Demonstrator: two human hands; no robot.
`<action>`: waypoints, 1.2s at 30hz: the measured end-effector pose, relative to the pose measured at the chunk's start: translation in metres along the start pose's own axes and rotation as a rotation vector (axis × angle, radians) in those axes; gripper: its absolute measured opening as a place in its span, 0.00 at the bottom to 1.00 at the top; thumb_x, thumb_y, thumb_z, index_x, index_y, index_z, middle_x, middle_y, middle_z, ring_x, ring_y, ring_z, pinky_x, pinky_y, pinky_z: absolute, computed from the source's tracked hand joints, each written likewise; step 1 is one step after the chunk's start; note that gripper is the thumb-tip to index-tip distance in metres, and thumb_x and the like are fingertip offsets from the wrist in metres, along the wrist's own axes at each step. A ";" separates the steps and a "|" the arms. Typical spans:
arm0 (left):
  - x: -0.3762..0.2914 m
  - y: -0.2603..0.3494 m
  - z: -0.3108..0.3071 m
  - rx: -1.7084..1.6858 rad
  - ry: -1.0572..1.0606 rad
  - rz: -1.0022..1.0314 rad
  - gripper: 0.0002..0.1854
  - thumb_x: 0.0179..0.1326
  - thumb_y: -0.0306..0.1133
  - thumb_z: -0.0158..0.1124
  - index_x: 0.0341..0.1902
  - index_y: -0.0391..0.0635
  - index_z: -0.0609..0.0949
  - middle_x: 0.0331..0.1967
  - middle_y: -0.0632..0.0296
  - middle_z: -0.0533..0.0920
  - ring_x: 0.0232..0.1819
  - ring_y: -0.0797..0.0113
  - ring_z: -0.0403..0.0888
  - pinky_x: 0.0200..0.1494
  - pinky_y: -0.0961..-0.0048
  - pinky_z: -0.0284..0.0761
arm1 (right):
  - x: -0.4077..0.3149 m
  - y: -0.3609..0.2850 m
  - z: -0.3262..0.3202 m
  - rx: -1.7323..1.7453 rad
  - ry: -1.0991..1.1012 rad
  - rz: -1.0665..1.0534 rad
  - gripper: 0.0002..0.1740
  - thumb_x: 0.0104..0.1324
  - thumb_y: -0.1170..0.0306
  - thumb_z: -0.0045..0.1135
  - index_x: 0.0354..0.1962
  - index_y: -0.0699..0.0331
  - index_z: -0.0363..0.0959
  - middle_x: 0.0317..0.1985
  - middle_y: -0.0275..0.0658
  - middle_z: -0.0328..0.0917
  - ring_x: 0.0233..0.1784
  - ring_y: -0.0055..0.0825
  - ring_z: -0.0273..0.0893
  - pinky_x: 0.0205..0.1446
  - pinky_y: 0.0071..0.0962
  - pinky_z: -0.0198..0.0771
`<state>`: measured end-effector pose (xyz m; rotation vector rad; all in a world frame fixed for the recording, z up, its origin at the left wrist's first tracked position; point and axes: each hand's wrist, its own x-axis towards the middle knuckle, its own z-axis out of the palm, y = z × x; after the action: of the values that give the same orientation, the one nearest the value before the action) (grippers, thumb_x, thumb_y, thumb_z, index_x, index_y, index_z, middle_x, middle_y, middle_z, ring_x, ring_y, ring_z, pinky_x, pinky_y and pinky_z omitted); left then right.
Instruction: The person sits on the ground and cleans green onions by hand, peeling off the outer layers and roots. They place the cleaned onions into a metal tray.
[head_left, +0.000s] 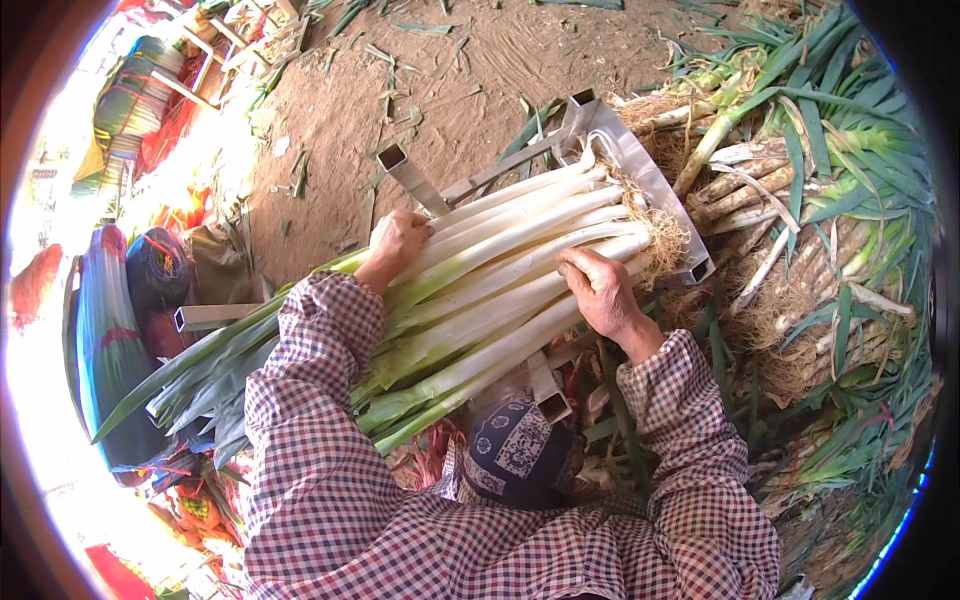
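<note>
A row of large green onions (480, 277) lies slantwise across a metal frame (517, 161), with white stalks and roots at the upper right and green leaves at the lower left. My left hand (396, 244) rests on the far edge of the stalks, its fingers curled; whether it grips one is hidden. Near the root end, my right hand (602, 291) is at the near-side stalks with thumb and fingers bent together; its hold on a stalk cannot be made out. A pale metal plate (667, 180) stands by the roots.
A large heap of untrimmed green onions (817, 225) lies at the right. Bundled green onions in blue wrapping (116, 345) are at the left. Square metal tube ends (391, 157) stick up around the stalks. Leaf scraps litter the dirt ground (330, 120).
</note>
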<state>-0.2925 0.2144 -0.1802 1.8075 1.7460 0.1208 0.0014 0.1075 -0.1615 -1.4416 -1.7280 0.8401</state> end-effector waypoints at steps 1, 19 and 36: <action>0.003 0.002 0.001 -0.032 0.009 -0.028 0.13 0.53 0.39 0.61 0.36 0.44 0.85 0.28 0.51 0.84 0.34 0.57 0.83 0.40 0.63 0.75 | 0.003 -0.001 0.005 0.049 0.017 -0.074 0.07 0.61 0.76 0.53 0.37 0.67 0.73 0.32 0.47 0.78 0.37 0.46 0.77 0.38 0.36 0.72; -0.009 0.007 0.012 -0.294 0.180 0.017 0.10 0.55 0.37 0.59 0.36 0.46 0.84 0.33 0.51 0.83 0.40 0.52 0.81 0.45 0.63 0.74 | 0.127 -0.002 0.108 -0.414 -0.318 -0.208 0.19 0.54 0.62 0.59 0.39 0.66 0.74 0.38 0.47 0.78 0.49 0.45 0.72 0.57 0.43 0.60; -0.009 0.012 0.013 -0.092 0.122 -0.041 0.20 0.52 0.31 0.61 0.49 0.38 0.75 0.41 0.47 0.80 0.47 0.47 0.76 0.51 0.56 0.71 | 0.156 0.035 0.022 0.595 -0.047 0.023 0.10 0.67 0.66 0.52 0.29 0.64 0.73 0.17 0.29 0.69 0.17 0.14 0.67 0.22 0.17 0.68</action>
<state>-0.2766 0.2018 -0.1818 1.7284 1.8293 0.2953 -0.0170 0.2660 -0.1840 -1.0417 -1.3300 1.2752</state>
